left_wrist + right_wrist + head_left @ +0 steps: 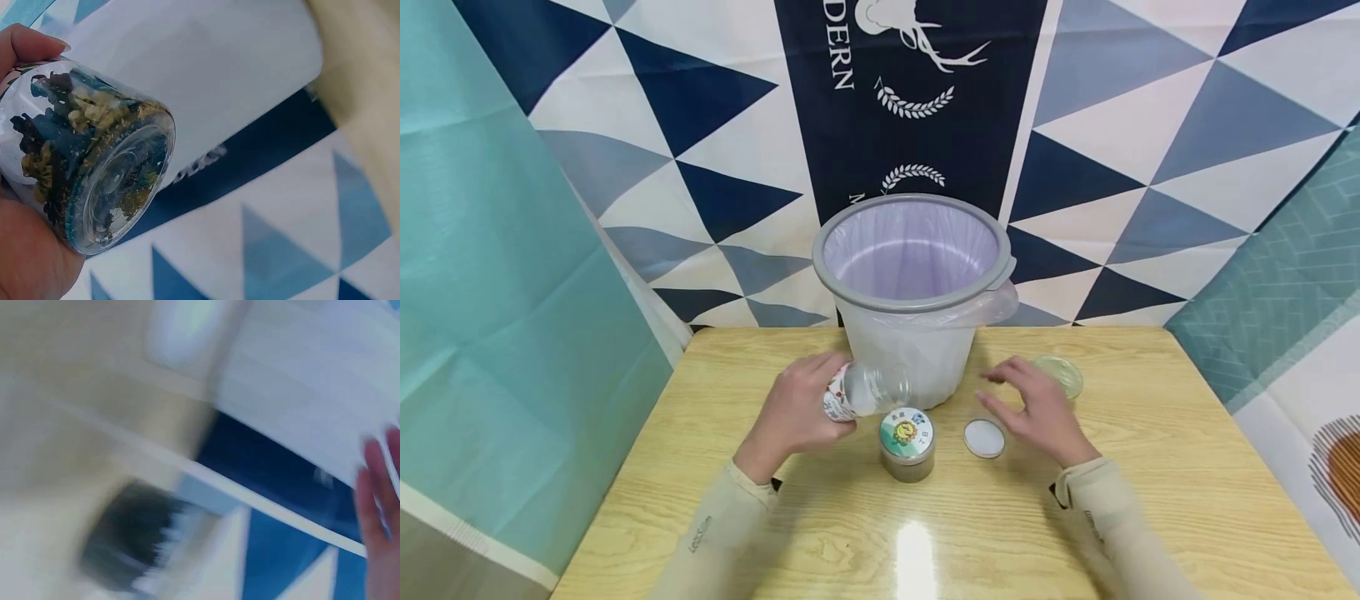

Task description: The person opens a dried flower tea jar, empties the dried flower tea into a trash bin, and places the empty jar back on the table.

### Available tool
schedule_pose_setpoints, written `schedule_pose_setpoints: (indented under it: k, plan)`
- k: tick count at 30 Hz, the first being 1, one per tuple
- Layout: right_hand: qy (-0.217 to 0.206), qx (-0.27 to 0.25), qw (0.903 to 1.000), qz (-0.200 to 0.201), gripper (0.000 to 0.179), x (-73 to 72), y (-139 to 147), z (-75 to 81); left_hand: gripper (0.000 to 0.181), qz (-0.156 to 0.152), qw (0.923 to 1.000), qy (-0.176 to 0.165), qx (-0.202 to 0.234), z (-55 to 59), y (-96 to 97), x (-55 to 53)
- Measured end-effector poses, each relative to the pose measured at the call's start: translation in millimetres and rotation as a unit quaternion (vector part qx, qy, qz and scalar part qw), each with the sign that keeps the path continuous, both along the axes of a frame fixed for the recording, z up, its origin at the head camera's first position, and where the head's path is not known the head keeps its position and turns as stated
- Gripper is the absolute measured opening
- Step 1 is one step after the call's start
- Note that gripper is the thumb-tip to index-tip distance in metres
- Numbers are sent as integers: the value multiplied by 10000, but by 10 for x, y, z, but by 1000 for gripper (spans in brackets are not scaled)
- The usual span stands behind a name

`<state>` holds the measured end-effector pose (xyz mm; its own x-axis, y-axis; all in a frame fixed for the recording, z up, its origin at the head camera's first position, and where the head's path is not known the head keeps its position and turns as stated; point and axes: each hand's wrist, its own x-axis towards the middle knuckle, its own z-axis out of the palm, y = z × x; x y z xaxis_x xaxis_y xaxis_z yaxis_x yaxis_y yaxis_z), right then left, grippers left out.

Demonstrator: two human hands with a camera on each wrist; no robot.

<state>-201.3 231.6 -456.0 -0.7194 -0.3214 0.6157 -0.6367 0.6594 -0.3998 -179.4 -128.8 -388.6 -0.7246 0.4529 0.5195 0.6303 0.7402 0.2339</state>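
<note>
My left hand grips a clear jar with a printed label, tilted on its side before the bin. In the left wrist view the clear jar shows dark and yellowish dried bits inside, near its base. Below it a short round canister with a cartoon flower on its top stands upright on the table. My right hand hovers with its fingers apart, holding nothing. Close to its thumb lies a white round lid. In the right wrist view the fingers are blurred.
A white bin with a grey rim and a clear liner stands at the table's back edge. Behind the right hand lies a pale green see-through disc. Patterned cloth hangs behind the wooden table.
</note>
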Motion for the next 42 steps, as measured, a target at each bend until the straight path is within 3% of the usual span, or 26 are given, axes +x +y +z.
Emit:
schedule_pose_setpoints:
  k: [3, 6, 9, 15, 22, 28, 35, 42]
  plan:
    - [1177, -876, 9891, -105, 32, -14, -35, 318, 66, 6, 9996, 165, 207, 161, -92, -21]
    - [1901, -1441, 9711, -122, 48, -40, -114, 650, 64, 56, 9992, 309, 243, 328, -184, -51]
    - [2150, -1547, 9642, -82, 53, -98, -214, 913, 65, 169, 9987, 441, 176, 465, -273, -79]
    - [2147, -930, 9719, 257, 47, -313, -444, 1209, 68, 361, 9975, 602, 125, 636, -406, -132]
    - [1986, -94, 9791, 435, 47, -574, -682, 1303, 63, 372, 9945, 983, -34, 820, -474, -244]
    - [2328, 503, 9706, 338, 51, -640, -770, 1253, 65, 534, 9941, 945, -79, 956, -477, -360]
    - [2685, 411, 9624, -63, 52, -677, -815, 1255, 62, 582, 9945, 862, -88, 1057, -462, -474]
    - [2706, 344, 9618, -204, 50, -705, -825, 1288, 68, 860, 9924, 831, -272, 1303, -455, -700]
